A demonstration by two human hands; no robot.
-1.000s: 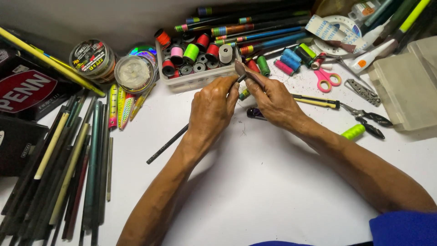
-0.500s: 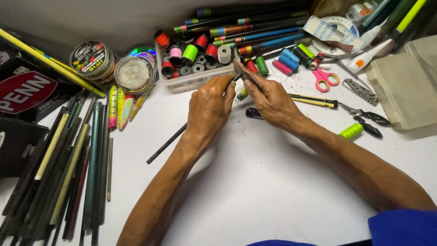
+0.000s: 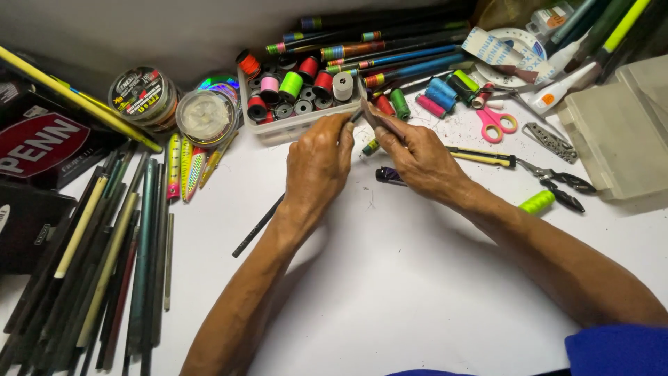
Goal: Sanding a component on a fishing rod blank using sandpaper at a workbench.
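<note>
We hold a thin dark rod (image 3: 259, 224) over the white table (image 3: 390, 292). Its long axis runs diagonally, lower end toward our left, upper end toward the spool tray (image 3: 292, 129). Left hand (image 3: 316, 163) pinches it shut; right hand (image 3: 417, 157) grips a small dark piece at its tip. Little has moved since earlier.

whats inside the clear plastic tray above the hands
The tray holds thread spools: orange, pink, green, red, white, plus small dark ones. The left hand covers its near right corner.
</note>
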